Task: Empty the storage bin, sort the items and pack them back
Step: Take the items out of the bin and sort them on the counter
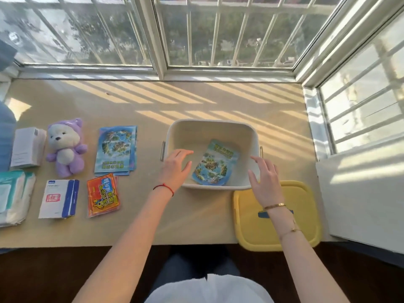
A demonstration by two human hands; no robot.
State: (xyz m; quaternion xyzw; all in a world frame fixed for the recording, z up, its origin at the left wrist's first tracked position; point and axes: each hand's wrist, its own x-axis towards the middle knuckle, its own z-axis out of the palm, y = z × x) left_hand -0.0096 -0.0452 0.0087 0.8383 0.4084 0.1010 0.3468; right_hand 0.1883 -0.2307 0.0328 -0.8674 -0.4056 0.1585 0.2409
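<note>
A white storage bin (209, 125) stands on the beige table, holding one blue map-print packet (215, 164) that leans against its floor. My left hand (175, 169) hovers over the bin's near left corner, fingers relaxed and empty. My right hand (265, 180) hangs above the near right rim, fingers spread, holding nothing. The bin's yellow lid (251, 226) lies flat to the right front. Sorted on the left are a stack of blue map packets (115, 149), orange packets (102, 194), a purple plush bear (65, 147) and a white and blue box (59, 199).
At the far left lie a white box (27, 147) and a pack of wipes (13, 197). A barred window runs behind the table, and a white wall ledge (360, 193) closes off the right side. The table's front edge is near my lap.
</note>
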